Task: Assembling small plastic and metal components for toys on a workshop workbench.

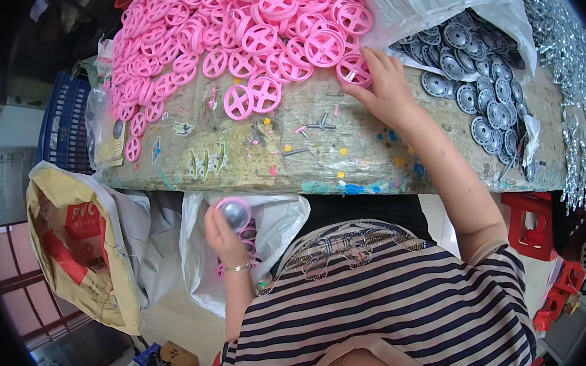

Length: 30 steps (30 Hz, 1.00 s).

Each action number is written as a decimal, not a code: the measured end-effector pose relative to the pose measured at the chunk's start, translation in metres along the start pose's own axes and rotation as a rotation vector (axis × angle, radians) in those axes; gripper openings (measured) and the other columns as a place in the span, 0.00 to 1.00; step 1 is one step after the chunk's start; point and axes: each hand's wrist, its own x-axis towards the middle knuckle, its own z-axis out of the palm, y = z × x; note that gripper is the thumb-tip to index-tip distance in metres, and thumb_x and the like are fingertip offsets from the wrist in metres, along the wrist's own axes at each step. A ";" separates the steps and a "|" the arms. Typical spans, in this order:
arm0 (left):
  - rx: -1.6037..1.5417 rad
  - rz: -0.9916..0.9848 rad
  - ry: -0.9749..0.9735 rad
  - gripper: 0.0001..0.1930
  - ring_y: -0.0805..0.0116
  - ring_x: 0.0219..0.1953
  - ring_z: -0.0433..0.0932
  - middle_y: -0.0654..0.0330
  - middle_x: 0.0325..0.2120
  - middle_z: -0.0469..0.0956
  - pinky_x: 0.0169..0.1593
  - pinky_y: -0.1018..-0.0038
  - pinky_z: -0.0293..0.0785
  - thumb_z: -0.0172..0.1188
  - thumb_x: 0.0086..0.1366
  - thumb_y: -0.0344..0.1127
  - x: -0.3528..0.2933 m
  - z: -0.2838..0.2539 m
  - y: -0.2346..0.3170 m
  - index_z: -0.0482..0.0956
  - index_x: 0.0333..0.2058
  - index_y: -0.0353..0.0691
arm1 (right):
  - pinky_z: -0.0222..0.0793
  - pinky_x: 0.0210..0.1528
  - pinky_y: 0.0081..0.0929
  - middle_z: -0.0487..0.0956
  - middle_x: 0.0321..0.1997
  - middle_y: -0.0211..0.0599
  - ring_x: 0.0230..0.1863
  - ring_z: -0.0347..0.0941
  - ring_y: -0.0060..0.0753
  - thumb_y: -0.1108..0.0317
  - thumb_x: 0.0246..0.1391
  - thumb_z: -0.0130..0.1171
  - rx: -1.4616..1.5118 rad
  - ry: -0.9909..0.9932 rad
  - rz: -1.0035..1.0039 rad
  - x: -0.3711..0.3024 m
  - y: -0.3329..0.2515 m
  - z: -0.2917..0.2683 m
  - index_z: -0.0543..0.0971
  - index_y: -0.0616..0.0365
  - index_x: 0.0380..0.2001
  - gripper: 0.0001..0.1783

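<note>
Above the open white bag [284, 213], my left hand [224, 241] holds an assembled wheel [235, 214], a pink ring with a shiny grey disc in its middle. At the right edge of the heap of pink wheels [255, 37], my right hand [389, 88] has its thumb and fingers about the rim of a pink spoked wheel [353, 70]. Right of that hand, grey hubcap-like discs [495, 114] spill from a clear plastic bag [421, 8] onto the table. Inside the white bag lie more pink-and-grey pieces, partly hidden by my left hand.
Small scraps and grey pins [322, 122] are scattered on the worn table [253, 173]. A yellow-brown sack [68, 188] stands open on the floor at left. Silver tinsel [575, 87] hangs over the table's right end, near a red stool [531, 223].
</note>
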 end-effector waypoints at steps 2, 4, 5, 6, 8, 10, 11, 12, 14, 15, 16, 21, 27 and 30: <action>0.236 0.058 -0.080 0.14 0.67 0.40 0.75 0.54 0.40 0.76 0.47 0.74 0.70 0.46 0.70 0.34 0.001 -0.041 -0.015 0.72 0.47 0.30 | 0.64 0.55 0.38 0.68 0.56 0.49 0.54 0.66 0.50 0.56 0.49 0.62 0.000 -0.034 -0.010 0.003 0.017 0.011 0.68 0.63 0.56 0.33; 0.473 0.097 -0.136 0.14 0.66 0.40 0.75 0.53 0.40 0.76 0.46 0.74 0.71 0.45 0.70 0.34 -0.004 -0.054 -0.024 0.72 0.48 0.30 | 0.63 0.56 0.38 0.69 0.55 0.49 0.53 0.66 0.52 0.55 0.48 0.63 0.011 -0.081 -0.045 0.006 0.019 0.016 0.68 0.63 0.56 0.35; 0.503 0.133 -0.015 0.15 0.65 0.39 0.76 0.53 0.40 0.76 0.45 0.74 0.71 0.45 0.70 0.34 -0.006 -0.054 -0.028 0.71 0.48 0.29 | 0.63 0.56 0.37 0.70 0.54 0.49 0.53 0.67 0.51 0.55 0.47 0.64 0.051 -0.101 -0.016 0.008 0.022 0.013 0.68 0.64 0.56 0.36; 0.533 0.168 0.099 0.15 0.65 0.38 0.76 0.52 0.40 0.76 0.44 0.74 0.72 0.45 0.70 0.34 -0.008 -0.054 -0.029 0.71 0.49 0.29 | 0.64 0.56 0.36 0.71 0.53 0.49 0.54 0.67 0.50 0.55 0.46 0.65 0.088 -0.122 0.018 0.009 0.021 0.008 0.67 0.64 0.56 0.37; 0.326 0.074 0.043 0.17 0.64 0.40 0.76 0.51 0.42 0.74 0.46 0.73 0.72 0.45 0.70 0.37 -0.006 -0.037 -0.010 0.70 0.50 0.30 | 0.64 0.56 0.36 0.71 0.53 0.50 0.53 0.67 0.49 0.56 0.46 0.65 0.180 -0.107 0.055 0.007 0.005 -0.008 0.68 0.64 0.56 0.37; 0.006 -0.038 -0.111 0.19 0.64 0.42 0.76 0.49 0.46 0.73 0.47 0.72 0.72 0.44 0.71 0.38 -0.003 -0.004 0.016 0.67 0.53 0.30 | 0.64 0.55 0.38 0.72 0.51 0.51 0.53 0.68 0.48 0.59 0.42 0.69 0.327 -0.118 0.072 -0.003 -0.019 -0.028 0.68 0.63 0.56 0.38; -0.105 -0.057 -0.217 0.19 0.64 0.41 0.76 0.49 0.46 0.72 0.46 0.73 0.73 0.43 0.71 0.38 -0.001 0.020 0.029 0.66 0.54 0.30 | 0.64 0.55 0.38 0.72 0.51 0.51 0.53 0.68 0.48 0.59 0.42 0.69 0.320 -0.115 0.077 -0.014 -0.032 -0.033 0.68 0.63 0.56 0.38; -0.309 -0.016 -0.349 0.20 0.66 0.41 0.76 0.50 0.46 0.72 0.45 0.73 0.74 0.43 0.71 0.37 -0.001 0.045 0.039 0.64 0.55 0.29 | 0.64 0.55 0.38 0.73 0.51 0.50 0.53 0.69 0.47 0.61 0.41 0.70 0.390 -0.135 -0.004 -0.027 -0.047 -0.037 0.68 0.62 0.56 0.39; -0.661 -0.045 -0.585 0.21 0.66 0.42 0.77 0.51 0.47 0.72 0.44 0.74 0.76 0.44 0.71 0.34 -0.004 0.104 0.070 0.59 0.58 0.31 | 0.64 0.55 0.39 0.73 0.51 0.48 0.53 0.69 0.46 0.61 0.39 0.71 0.465 -0.153 -0.129 -0.048 -0.060 -0.037 0.68 0.60 0.56 0.40; -0.802 -0.120 -0.681 0.23 0.64 0.43 0.77 0.50 0.48 0.72 0.43 0.73 0.77 0.45 0.70 0.32 -0.004 0.127 0.087 0.55 0.61 0.32 | 0.64 0.54 0.38 0.73 0.51 0.46 0.53 0.69 0.45 0.61 0.38 0.72 0.478 -0.155 -0.178 -0.058 -0.062 -0.035 0.68 0.59 0.56 0.40; -0.807 -0.119 -0.696 0.23 0.64 0.43 0.77 0.50 0.48 0.72 0.43 0.73 0.77 0.45 0.70 0.32 0.001 0.140 0.093 0.55 0.61 0.32 | 0.64 0.54 0.39 0.73 0.51 0.44 0.53 0.68 0.46 0.61 0.40 0.70 0.497 -0.233 -0.138 -0.063 -0.067 -0.041 0.68 0.60 0.55 0.38; -0.697 -0.323 -0.875 0.20 0.62 0.46 0.77 0.51 0.48 0.72 0.45 0.66 0.80 0.42 0.71 0.32 0.009 0.161 0.089 0.56 0.60 0.36 | 0.64 0.52 0.38 0.72 0.50 0.47 0.50 0.68 0.49 0.62 0.45 0.66 0.283 -0.065 0.204 -0.064 0.014 -0.059 0.70 0.61 0.52 0.30; -0.824 -0.393 -0.872 0.19 0.52 0.47 0.77 0.48 0.49 0.72 0.46 0.62 0.80 0.40 0.72 0.37 0.014 0.166 0.081 0.58 0.58 0.35 | 0.65 0.51 0.37 0.72 0.47 0.48 0.49 0.67 0.50 0.64 0.46 0.64 -0.219 0.017 0.092 -0.057 0.104 -0.066 0.73 0.63 0.47 0.24; -0.879 -0.399 -0.863 0.19 0.49 0.47 0.76 0.46 0.49 0.72 0.47 0.63 0.79 0.40 0.72 0.39 0.014 0.166 0.081 0.60 0.56 0.33 | 0.67 0.48 0.38 0.73 0.43 0.47 0.45 0.69 0.51 0.67 0.50 0.60 -0.316 -0.043 0.020 -0.045 0.107 -0.065 0.74 0.63 0.44 0.18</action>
